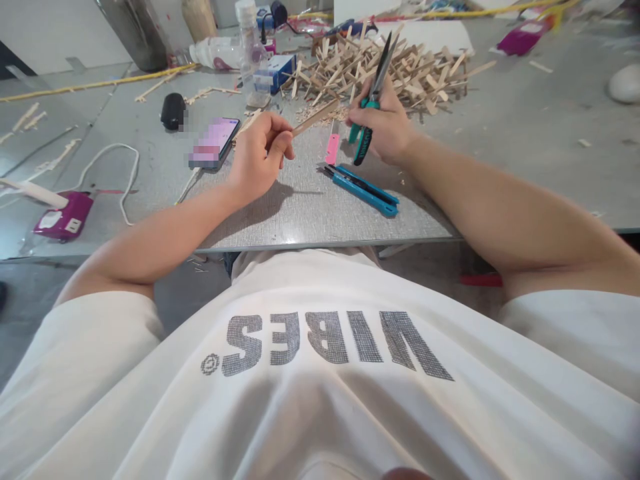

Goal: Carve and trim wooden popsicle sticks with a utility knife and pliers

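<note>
A thin flat wooden stick [315, 118] is pinched between the thumb and fingers of my left hand [264, 152], its free end pointing up and right. My right hand [389, 123] grips scissors [361, 133] with green and black handles, their blades pointing up and away from me. Beyond both hands lies a large heap of wooden sticks [420, 80], with small wood chips at its near edge. Below my right hand, a blue utility knife [365, 190] rests on the grey table [300, 220]. A small pink-handled blade [332, 148] lies between the hands.
Left of my left hand are a phone [215, 143] with a cable and a black case [173, 111]. Clear plastic bottles [256, 73] and a blue box [283, 72] stand behind. Purple devices sit at far left [64, 217] and far right [523, 38].
</note>
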Tool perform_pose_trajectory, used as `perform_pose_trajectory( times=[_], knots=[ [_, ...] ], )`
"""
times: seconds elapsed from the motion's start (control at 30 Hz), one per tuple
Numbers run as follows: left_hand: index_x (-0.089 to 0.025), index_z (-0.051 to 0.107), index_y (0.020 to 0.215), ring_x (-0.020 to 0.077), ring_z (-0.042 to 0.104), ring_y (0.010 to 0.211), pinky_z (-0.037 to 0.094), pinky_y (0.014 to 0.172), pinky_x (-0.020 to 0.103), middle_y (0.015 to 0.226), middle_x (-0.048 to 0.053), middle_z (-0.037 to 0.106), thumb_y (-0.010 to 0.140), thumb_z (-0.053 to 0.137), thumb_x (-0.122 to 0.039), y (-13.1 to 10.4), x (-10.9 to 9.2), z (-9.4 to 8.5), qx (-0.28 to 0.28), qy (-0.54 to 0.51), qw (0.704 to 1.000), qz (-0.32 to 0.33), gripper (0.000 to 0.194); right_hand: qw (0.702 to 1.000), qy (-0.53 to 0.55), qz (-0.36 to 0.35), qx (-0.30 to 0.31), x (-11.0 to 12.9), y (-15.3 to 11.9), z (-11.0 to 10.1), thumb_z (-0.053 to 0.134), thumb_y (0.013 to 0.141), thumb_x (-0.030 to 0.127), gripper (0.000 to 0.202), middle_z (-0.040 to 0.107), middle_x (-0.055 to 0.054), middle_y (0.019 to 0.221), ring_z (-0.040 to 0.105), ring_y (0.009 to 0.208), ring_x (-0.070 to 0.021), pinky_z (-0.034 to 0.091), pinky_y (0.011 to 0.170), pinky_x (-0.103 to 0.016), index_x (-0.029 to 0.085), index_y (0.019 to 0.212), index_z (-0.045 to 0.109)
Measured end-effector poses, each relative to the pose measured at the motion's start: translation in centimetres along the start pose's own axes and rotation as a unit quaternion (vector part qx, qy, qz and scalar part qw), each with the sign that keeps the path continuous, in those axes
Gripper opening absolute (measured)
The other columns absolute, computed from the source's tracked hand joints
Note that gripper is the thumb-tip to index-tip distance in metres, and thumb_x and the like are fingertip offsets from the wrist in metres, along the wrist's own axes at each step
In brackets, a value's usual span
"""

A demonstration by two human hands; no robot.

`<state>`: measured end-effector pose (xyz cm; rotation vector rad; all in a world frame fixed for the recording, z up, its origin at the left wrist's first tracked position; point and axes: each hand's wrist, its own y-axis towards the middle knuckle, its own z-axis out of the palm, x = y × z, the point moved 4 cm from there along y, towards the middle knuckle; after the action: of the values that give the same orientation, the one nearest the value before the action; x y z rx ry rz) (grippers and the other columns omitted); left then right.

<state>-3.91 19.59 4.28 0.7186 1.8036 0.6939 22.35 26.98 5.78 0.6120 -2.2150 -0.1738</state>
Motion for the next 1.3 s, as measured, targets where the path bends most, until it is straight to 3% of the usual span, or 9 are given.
perform_pose_trajectory(
  times=[0.07, 0.17, 0.3, 0.43, 0.6, 0.77, 0.93, 1.07, 1.3],
  knots=[
    [-0.029, 0.066, 0.1, 0.0152, 0.053, 0.05, 0.042, 0.051, 0.036, 0.071, 0.0, 0.073, 0.102, 0.071, -0.078, 0.1, 0.1, -0.2, -0.009, 0.006, 1.0, 0.012, 0.049, 1.0, -0.014, 0.001, 0.015, -0.2, 0.0, 0.6, 0.035, 0.095, 0.075, 0.058, 0.073, -0.004, 0.126, 0.057, 0.131, -0.0326, 0.043, 0.087, -0.05, 0.051, 0.146, 0.046],
    [-0.029, 0.065, 0.096, 0.0173, 0.06, 0.058, 0.05, 0.06, 0.037, 0.075, 0.001, 0.072, 0.102, 0.078, -0.067, 0.2, 0.0, -0.4, -0.009, 0.032, 0.999, 0.012, 0.041, 0.998, -0.026, -0.013, 0.063, -0.1, 0.0, 1.3, 0.039, 0.092, 0.082, 0.067, 0.074, -0.006, 0.125, 0.059, 0.126, -0.033, 0.042, 0.088, -0.049, 0.044, 0.146, 0.05],
    [-0.028, 0.069, 0.094, 0.0179, 0.063, 0.065, 0.051, 0.063, 0.037, 0.083, 0.004, 0.074, 0.1, 0.08, -0.069, 0.0, -0.6, -0.5, -0.03, 0.043, 0.998, 0.039, 0.043, 0.989, -0.111, -0.001, 0.099, 1.0, -0.7, 1.3, 0.042, 0.096, 0.076, 0.059, 0.075, -0.008, 0.119, 0.058, 0.118, -0.0336, 0.043, 0.088, -0.049, 0.039, 0.14, 0.059],
    [-0.027, 0.073, 0.095, 0.0171, 0.067, 0.068, 0.05, 0.063, 0.035, 0.081, 0.004, 0.073, 0.098, 0.079, -0.078, -0.2, -1.0, -0.4, -0.054, 0.023, 0.994, 0.09, 0.052, 0.984, -0.176, 0.013, 0.026, 2.9, -1.7, -0.4, 0.05, 0.101, 0.057, 0.043, 0.077, -0.007, 0.123, 0.06, 0.112, -0.0345, 0.046, 0.09, -0.051, 0.044, 0.14, 0.058],
    [-0.026, 0.074, 0.097, 0.0136, 0.066, 0.062, 0.049, 0.059, 0.032, 0.078, 0.001, 0.073, 0.097, 0.082, -0.08, -0.2, -0.9, -0.3, -0.08, 0.014, 0.992, 0.096, 0.055, 0.965, -0.252, -0.068, 0.003, 5.2, -2.8, -1.6, 0.052, 0.099, 0.042, 0.042, 0.066, -0.02, 0.155, 0.057, 0.14, -0.0404, 0.045, 0.116, -0.058, 0.029, 0.137, 0.064],
    [-0.027, 0.071, 0.097, 0.015, 0.067, 0.059, 0.05, 0.058, 0.033, 0.076, 0.0, 0.071, 0.099, 0.081, -0.076, -0.3, -0.9, -0.3, -0.085, 0.023, 0.993, 0.078, 0.05, 0.953, -0.285, -0.104, 0.02, 7.1, -4.3, -0.6, 0.057, 0.094, 0.05, 0.052, 0.072, -0.014, 0.149, 0.055, 0.142, -0.0495, 0.041, 0.113, -0.07, 0.041, 0.143, 0.07],
    [-0.027, 0.071, 0.1, 0.0156, 0.068, 0.062, 0.053, 0.061, 0.035, 0.08, 0.0, 0.069, 0.099, 0.08, -0.078, -0.5, -0.3, -0.1, -0.075, 0.009, 0.994, 0.081, 0.051, 0.947, -0.306, -0.089, 0.025, 7.9, -5.0, -0.4, 0.05, 0.093, 0.057, 0.061, 0.078, -0.008, 0.145, 0.051, 0.145, -0.0496, 0.037, 0.11, -0.071, 0.053, 0.152, 0.066],
    [-0.027, 0.067, 0.099, 0.0145, 0.067, 0.063, 0.055, 0.064, 0.036, 0.082, 0.0, 0.066, 0.098, 0.076, -0.086, -0.4, 0.2, 0.0, -0.064, 0.016, 0.996, 0.064, 0.06, 0.956, -0.283, -0.068, 0.023, 7.5, -4.8, -0.4, 0.052, 0.09, 0.062, 0.052, 0.084, -0.007, 0.124, 0.053, 0.142, -0.0502, 0.036, 0.106, -0.07, 0.06, 0.139, 0.071],
    [-0.027, 0.063, 0.096, 0.0149, 0.067, 0.065, 0.053, 0.063, 0.036, 0.079, -0.001, 0.068, 0.092, 0.079, -0.089, -0.4, 1.2, -0.1, -0.057, 0.017, 0.998, 0.019, 0.064, 0.96, -0.275, -0.051, 0.027, 7.0, -4.5, -0.1, 0.054, 0.087, 0.063, 0.048, 0.085, -0.008, 0.121, 0.059, 0.134, -0.0501, 0.04, 0.103, -0.07, 0.058, 0.13, 0.074]
  ],
)
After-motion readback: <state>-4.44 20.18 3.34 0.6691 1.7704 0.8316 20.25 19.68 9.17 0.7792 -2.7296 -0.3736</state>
